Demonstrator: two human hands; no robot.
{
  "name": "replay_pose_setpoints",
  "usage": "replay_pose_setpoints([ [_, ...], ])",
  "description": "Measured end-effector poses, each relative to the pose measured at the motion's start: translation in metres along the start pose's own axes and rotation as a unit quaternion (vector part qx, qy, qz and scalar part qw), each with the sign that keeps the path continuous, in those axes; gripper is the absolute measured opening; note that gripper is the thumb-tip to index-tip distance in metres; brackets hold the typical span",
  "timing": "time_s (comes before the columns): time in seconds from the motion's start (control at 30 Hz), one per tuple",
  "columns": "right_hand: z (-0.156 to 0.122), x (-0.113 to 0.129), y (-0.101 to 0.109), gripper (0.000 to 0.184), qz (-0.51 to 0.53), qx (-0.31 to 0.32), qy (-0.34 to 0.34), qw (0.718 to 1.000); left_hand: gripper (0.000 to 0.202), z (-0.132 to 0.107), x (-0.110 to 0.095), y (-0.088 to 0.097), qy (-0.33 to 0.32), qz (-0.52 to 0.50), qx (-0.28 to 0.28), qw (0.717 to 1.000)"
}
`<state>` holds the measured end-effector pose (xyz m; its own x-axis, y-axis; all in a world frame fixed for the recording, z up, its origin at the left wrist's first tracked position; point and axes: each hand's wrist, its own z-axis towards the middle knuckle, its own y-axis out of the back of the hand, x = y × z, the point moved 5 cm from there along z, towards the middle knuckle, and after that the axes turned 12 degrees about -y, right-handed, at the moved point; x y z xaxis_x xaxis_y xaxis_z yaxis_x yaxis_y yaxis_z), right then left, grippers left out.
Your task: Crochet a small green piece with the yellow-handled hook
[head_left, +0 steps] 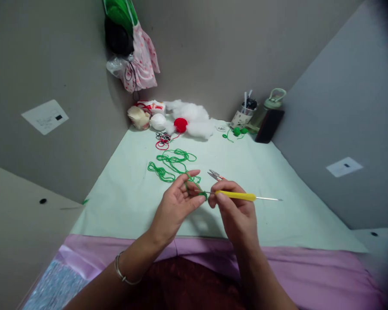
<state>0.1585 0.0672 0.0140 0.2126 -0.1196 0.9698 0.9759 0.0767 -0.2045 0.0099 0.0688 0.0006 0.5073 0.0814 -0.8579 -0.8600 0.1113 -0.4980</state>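
My left hand point(181, 200) pinches a small green crochet piece point(203, 196) between thumb and fingers. Green yarn point(176, 161) runs over its raised index finger and lies in loose loops on the table beyond. In my right hand point(236, 211) is a crochet hook point(237, 196) with a yellow handle and a metal shaft at both ends. The hook's left tip meets the green piece; whether it passes through a stitch is too small to tell. Thread snips point(216, 174) lie just past my right hand, partly hidden by it.
White stuffing point(194, 118), a red ball point(180, 125) and a white yarn ball point(158, 122) sit at the back. To the right stand a pen cup point(242, 117), a bottle point(271, 105) and a leaning dark phone point(269, 125). Partition walls enclose the table point(294, 206).
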Motion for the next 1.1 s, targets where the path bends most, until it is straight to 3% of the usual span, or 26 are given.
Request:
replay_pose_setpoints([
  [0.1, -0.003, 0.004, 0.001, 0.012, -0.094, -0.036, 0.055, 0.993, 0.06, 0.0, 0.0, 0.001, -0.005, 0.0, -0.005, 1.0],
  [0.2, -0.005, 0.004, 0.0, 0.015, -0.135, -0.027, 0.092, 0.986, 0.06, -0.001, 0.0, 0.002, -0.002, 0.004, 0.001, 1.0],
  [0.43, 0.0, -0.001, -0.001, 0.013, 0.016, -0.012, 0.033, 0.999, 0.05, -0.002, -0.003, 0.002, -0.004, 0.016, 0.01, 1.0],
  [0.7, 0.001, 0.001, -0.002, 0.017, 0.076, 0.031, 0.011, 0.997, 0.048, -0.004, -0.003, 0.003, -0.002, 0.029, 0.013, 0.999],
  [0.9, -0.005, 0.006, 0.002, 0.019, 0.001, 0.034, 0.051, 0.998, 0.044, -0.005, -0.004, 0.005, -0.005, 0.039, 0.022, 0.999],
  [1.1, -0.015, 0.017, 0.0, 0.022, -0.133, 0.012, 0.149, 0.98, 0.044, -0.004, -0.004, 0.006, -0.023, 0.075, 0.011, 0.997],
])
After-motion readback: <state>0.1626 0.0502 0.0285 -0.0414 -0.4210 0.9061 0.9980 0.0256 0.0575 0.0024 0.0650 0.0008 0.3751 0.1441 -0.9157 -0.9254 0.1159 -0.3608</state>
